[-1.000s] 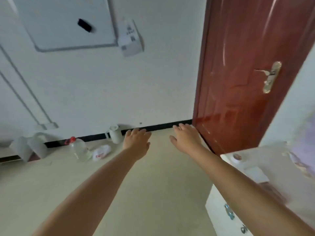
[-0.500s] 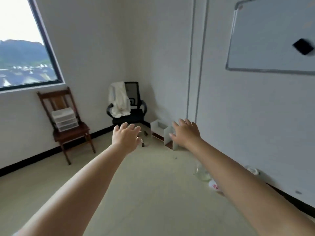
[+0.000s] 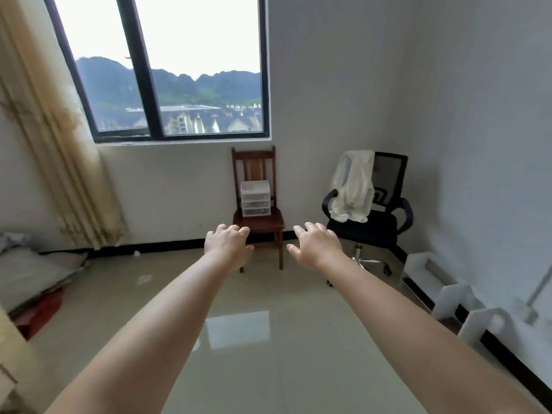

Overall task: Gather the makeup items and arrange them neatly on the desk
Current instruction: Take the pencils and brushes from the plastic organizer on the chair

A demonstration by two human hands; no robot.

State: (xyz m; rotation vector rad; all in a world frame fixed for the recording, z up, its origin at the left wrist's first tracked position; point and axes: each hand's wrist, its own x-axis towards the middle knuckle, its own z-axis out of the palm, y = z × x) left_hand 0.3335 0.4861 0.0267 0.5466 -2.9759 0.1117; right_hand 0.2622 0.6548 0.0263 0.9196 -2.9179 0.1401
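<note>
Both my arms stretch out in front of me over the tiled floor. My left hand [image 3: 227, 245] and my right hand [image 3: 317, 247] hang palm down with relaxed fingers and hold nothing. A small clear plastic drawer unit [image 3: 255, 198] stands on the seat of a wooden chair [image 3: 258, 219] against the far wall, just beyond my hands. No loose makeup items and no desk are in view.
A black office chair [image 3: 372, 216] with a white garment draped over it stands right of the wooden chair. White shelf pieces [image 3: 448, 291] lie along the right wall. A curtain [image 3: 59, 162] hangs at left beside the window, with bedding [image 3: 33, 273] on the floor below.
The view has swung left, from the door and whiteboard wall to the window wall. The wooden chair now sits straight ahead. My hands stay outstretched and empty.
</note>
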